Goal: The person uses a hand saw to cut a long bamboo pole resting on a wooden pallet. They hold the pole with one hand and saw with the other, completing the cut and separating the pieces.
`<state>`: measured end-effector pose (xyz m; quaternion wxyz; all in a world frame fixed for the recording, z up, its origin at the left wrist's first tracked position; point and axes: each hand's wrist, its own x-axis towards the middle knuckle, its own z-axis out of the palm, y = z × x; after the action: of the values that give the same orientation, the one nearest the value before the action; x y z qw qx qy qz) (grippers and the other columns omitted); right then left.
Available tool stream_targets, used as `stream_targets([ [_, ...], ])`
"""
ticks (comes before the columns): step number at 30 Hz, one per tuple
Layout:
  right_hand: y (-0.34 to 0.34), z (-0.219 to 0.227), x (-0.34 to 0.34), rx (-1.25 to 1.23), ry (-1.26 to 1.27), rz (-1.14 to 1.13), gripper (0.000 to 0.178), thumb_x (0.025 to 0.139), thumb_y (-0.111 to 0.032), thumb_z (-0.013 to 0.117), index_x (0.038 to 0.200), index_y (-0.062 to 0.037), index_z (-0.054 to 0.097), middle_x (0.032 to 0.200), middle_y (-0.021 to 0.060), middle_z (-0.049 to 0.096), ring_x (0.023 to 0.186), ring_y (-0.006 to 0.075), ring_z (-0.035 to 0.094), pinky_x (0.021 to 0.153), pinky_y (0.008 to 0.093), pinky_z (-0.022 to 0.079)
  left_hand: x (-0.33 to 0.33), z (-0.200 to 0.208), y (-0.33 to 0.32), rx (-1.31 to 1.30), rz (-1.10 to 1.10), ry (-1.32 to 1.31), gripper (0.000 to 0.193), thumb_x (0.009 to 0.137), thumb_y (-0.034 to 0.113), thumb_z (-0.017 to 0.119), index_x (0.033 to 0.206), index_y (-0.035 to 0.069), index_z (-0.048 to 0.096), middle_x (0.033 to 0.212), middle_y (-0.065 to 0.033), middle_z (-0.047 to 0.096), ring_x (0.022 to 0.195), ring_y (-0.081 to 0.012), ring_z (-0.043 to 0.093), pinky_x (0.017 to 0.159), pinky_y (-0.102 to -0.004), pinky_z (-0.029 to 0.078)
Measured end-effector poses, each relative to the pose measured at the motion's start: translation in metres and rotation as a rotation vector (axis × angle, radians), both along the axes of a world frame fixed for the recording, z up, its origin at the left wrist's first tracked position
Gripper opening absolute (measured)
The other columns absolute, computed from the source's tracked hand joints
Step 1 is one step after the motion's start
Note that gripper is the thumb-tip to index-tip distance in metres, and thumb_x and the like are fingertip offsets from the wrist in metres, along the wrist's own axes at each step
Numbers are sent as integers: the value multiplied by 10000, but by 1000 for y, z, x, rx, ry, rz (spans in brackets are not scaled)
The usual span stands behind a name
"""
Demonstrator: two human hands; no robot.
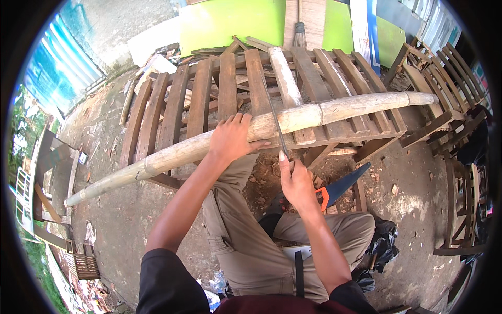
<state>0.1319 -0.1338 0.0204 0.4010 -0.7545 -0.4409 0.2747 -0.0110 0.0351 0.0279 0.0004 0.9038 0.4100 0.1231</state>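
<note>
A long, pale bamboo pole (183, 149) lies slantwise over a slatted wooden bench (172, 112), its left end reaching out past the slats. My left hand (232, 138) grips the pole left of the middle, fingers over the top and thumb along the near side. In my right hand (298, 180) is a long, thin dark blade (275, 115), seen nearly edge-on. It crosses the pole just right of my left hand and points away from me; its handle is hidden in my fist. Whether it has teeth cannot be made out.
A handsaw (340, 188) with an orange handle and dark blade is beside my right wrist. Black plastic (384, 240) lies by my right knee. Wood chips dot the ground. More slatted wooden furniture (439, 89) stands right; a broom (299, 35) leans behind the bench.
</note>
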Motion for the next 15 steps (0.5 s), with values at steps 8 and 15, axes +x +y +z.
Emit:
stream_targets([
  [8, -26, 12, -8, 20, -23, 5, 555, 1060, -445, 498, 936, 89, 587, 760, 327, 651, 795, 555, 636, 720, 584, 484, 2, 13, 11, -201, 121, -121, 645, 973, 618, 485, 993, -5, 654, 829, -253, 704, 812, -457, 705, 767, -529, 574],
  [15, -27, 13, -7, -35, -71, -40, 586, 1068, -433, 470, 879, 100, 620, 691, 306, 608, 708, 510, 618, 673, 554, 465, 14, 6, -2, -98, 215, -188, 501, 1060, 392, 382, 905, 17, 678, 798, -251, 707, 777, -450, 706, 739, -530, 576],
])
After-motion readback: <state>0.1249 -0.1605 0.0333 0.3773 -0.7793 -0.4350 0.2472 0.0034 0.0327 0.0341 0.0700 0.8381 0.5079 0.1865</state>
